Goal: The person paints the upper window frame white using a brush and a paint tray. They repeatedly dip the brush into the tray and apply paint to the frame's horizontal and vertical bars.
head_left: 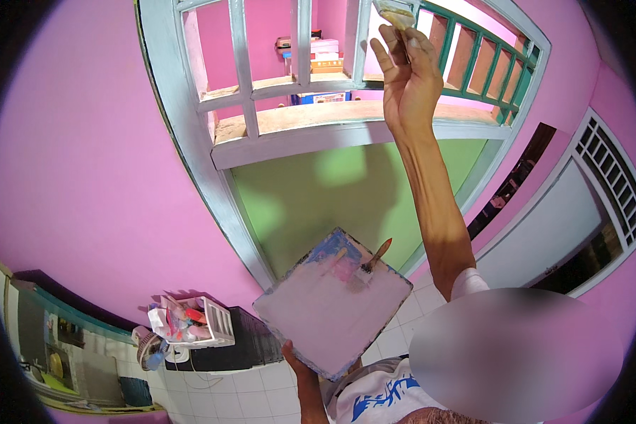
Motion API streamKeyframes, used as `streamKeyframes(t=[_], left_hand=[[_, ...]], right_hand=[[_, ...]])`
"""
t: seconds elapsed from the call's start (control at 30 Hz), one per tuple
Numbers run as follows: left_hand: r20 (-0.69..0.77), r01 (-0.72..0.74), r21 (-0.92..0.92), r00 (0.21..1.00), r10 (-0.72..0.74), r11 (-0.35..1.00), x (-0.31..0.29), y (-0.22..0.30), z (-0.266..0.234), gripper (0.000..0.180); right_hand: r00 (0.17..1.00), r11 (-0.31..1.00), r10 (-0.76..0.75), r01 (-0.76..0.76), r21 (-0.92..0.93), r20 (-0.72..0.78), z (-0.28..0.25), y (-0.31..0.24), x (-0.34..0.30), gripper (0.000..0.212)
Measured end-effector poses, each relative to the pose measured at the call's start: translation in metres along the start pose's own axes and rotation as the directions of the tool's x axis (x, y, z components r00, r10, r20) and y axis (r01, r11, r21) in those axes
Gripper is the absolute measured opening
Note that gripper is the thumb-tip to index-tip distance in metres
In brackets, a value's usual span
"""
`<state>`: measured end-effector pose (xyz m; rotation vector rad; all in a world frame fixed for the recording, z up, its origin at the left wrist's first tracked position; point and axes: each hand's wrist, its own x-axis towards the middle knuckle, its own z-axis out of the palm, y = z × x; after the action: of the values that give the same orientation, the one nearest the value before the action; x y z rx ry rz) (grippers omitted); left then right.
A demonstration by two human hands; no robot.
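Observation:
My right hand [411,88] is raised to the upper part of the view, its fingers closed on a paintbrush [398,17] with pale, paint-coated bristles. The brush is up at the barred frame [304,138], whose left part is pale grey-white and whose right bars [473,60] are green. Low in front of me, my left hand [297,359] grips the lower left edge of a square board [325,311] coated in pale pinkish paint with blue smears. A second paintbrush [377,256] with dark bristles and a red-tipped wooden handle lies on the board's far side.
Below the bars is a light green panel [318,191]. A white basket [215,324] of assorted items stands on a black surface [251,343] at lower left, near a fan [149,350]. Boxes [325,56] sit beyond the bars. A pale door [551,219] is at right.

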<state>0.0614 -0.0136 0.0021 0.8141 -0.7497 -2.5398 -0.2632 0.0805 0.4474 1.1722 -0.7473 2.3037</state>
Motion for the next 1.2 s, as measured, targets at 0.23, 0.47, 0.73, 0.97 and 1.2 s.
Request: streamKeyframes(t=[0.23,0.47,0.73,0.97,1.2], left_hand=[[0.070,0.012,-0.018,0.998,-0.010,1.000,0.004,-0.001,0.001,0.074],[0.042,0.008,0.054,0.999,-0.010,0.999,0.006,0.004,0.011,0.073],[0.045,0.037,-0.030,0.998,-0.036,0.999,0.019,-0.015,-0.008,0.073],[0.041,0.101,-0.066,0.994,-0.099,0.993,0.027,-0.029,-0.014,0.072],[0.026,0.064,-0.017,0.998,-0.063,0.998,0.031,-0.040,-0.018,0.076]], right_hand=[[0.999,0.999,0.033,-0.034,0.036,0.015,-0.002,-0.005,0.001,0.023],[0.998,0.997,0.037,-0.034,-0.066,0.040,-0.004,-0.010,0.001,0.029],[0.955,0.556,0.134,0.148,-0.818,0.264,-0.035,-0.073,-0.038,0.031],[0.776,-0.097,0.339,0.592,-0.800,0.533,-0.020,-0.085,-0.005,0.032],[0.615,-0.414,0.440,0.785,-0.460,0.654,-0.011,-0.069,0.036,0.043]])
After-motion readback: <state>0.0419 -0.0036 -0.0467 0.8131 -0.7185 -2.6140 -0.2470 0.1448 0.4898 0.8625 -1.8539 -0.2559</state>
